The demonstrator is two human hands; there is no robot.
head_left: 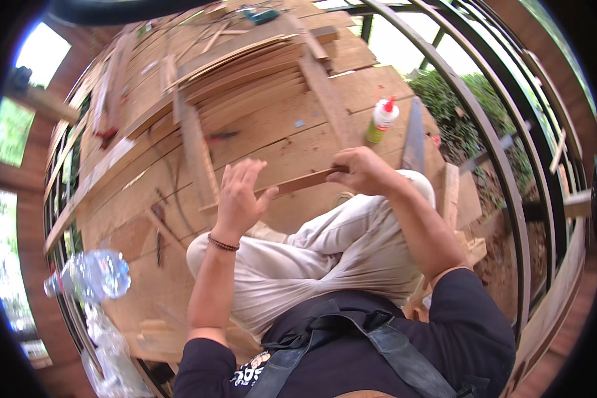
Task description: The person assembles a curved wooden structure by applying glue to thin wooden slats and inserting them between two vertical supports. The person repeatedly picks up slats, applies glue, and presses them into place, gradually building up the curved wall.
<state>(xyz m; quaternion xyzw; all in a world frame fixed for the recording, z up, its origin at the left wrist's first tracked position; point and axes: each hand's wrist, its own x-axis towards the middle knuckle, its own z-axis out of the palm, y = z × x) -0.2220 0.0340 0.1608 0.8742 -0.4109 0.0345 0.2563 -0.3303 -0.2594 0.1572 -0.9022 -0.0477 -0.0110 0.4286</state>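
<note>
Over my crossed legs, a thin brown wooden strip [303, 182] runs slantwise between my two hands. My right hand [365, 171] is closed around its right end, fingers bent and pressed together. With fingers stretched and spread, my left hand [240, 196] is at the strip's other part, its thumb along the wood; whether the palm touches it is hidden. A white bottle with a red nozzle and green label [383, 121] stands just beyond my right hand. Beside that hand lies a hand saw's blade [414, 136], pointing away from me.
Ahead, a stack of long wooden strips [245, 83] lies across boards on the plank floor [278, 149]. A teal power tool [260, 16] is at the far end. Black metal railing [494, 99] borders the right. At left are a clear plastic bottle [103, 275] and a drill bit [158, 249].
</note>
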